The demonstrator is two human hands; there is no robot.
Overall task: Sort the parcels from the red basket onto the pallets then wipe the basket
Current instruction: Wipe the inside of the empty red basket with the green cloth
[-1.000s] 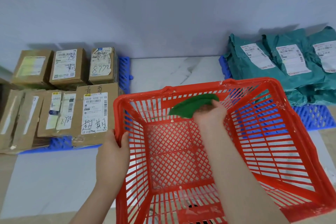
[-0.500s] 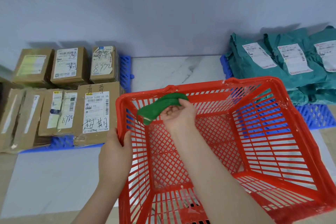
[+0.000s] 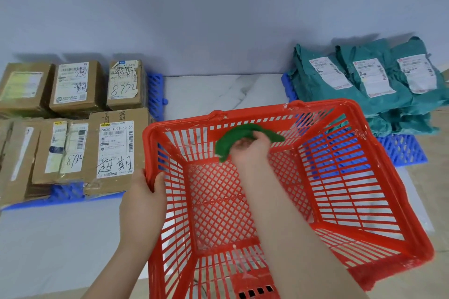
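1. The red basket (image 3: 388,270) sits between two pallets, its open top towards the camera.
2. Brown cardboard parcels (image 3: 116,145) cover the left blue pallet (image 3: 155,94). Green bagged parcels (image 3: 364,85) are stacked on the right blue pallet (image 3: 401,150).
3. The left hand (image 3: 143,199) grips the basket's left rim, thumb curled over it.
4. The right hand (image 3: 250,150) clutches a green cloth (image 3: 233,136), pressing it against the far inner wall.

A single wide-angle head camera, worn by the person, looks forward and steeply down into the red basket (image 3: 255,279) from close above, so near that the basket's near end runs off the lower edge. Left of the basket it takes in cardboard boxes (image 3: 73,87); right of it and farther off, green mailer bags (image 3: 364,94); behind it, the pale wall (image 3: 218,19).
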